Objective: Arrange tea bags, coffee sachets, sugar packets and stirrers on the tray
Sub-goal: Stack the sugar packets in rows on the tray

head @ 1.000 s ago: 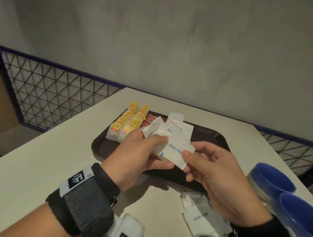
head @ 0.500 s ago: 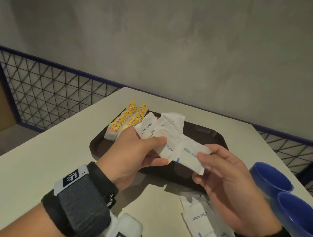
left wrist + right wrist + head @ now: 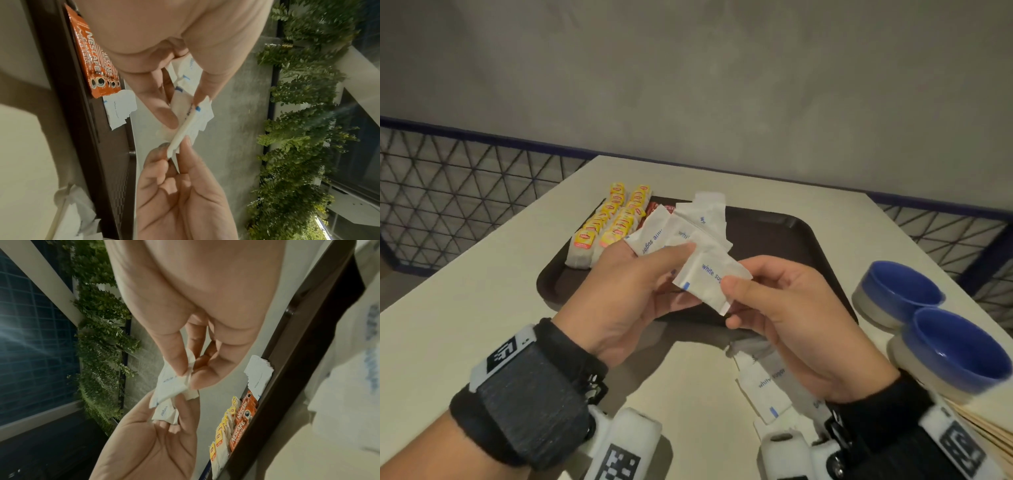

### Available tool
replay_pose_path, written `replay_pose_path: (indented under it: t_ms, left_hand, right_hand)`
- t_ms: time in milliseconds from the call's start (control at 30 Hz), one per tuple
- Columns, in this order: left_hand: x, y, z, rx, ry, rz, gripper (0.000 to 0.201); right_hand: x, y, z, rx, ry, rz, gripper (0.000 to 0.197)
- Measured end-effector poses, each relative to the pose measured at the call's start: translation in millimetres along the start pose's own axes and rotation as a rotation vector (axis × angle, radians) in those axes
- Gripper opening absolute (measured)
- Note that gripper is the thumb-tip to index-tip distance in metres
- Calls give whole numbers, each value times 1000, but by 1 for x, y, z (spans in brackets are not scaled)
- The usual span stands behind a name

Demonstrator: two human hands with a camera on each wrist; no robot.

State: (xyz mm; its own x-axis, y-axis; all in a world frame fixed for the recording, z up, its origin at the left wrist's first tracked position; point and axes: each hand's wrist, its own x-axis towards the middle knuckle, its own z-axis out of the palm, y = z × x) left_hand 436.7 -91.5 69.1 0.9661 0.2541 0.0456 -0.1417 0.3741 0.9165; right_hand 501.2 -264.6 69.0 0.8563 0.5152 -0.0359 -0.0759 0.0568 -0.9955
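Note:
My left hand (image 3: 671,260) grips a fan of white sugar packets (image 3: 661,236) above the near edge of the dark brown tray (image 3: 791,246). My right hand (image 3: 732,301) pinches the lowest packet (image 3: 705,281) by its corner, and its upper end lies under the left thumb. In the left wrist view the packets (image 3: 191,120) show edge-on between both hands. Two rows of yellow-tagged tea bags (image 3: 613,222) lie at the tray's left end, with orange coffee sachets (image 3: 94,65) beside them. One sugar packet (image 3: 259,373) lies on the tray past the sachets.
More sugar packets (image 3: 767,380) lie loose on the white table under my right wrist. Two blue bowls (image 3: 900,291) stand at the right edge, with thin wooden sticks (image 3: 983,431) just below them. A wire fence borders the table on the left and right.
The right hand drew one packet out to the right, then brought it back against the fan in the left hand. Both hands sit slightly higher over the tray.

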Motion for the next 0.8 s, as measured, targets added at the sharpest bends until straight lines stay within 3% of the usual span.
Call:
replay_pose_path:
  t_ms: [200, 400, 567, 800]
  left_hand:
    - [6, 0, -4, -21, 77, -72, 26]
    - [1, -4, 0, 4, -39, -48, 36]
    - [3, -7, -2, 10, -24, -40, 45]
    - [4, -1, -1, -31, 90, -15, 28]
  right_hand:
    - [1, -3, -3, 12, 54, 32, 9]
    - [0, -3, -5, 6, 37, 1, 7]
    - [1, -1, -6, 16, 26, -17, 8]
    - [2, -1, -8, -69, 63, 6, 4]
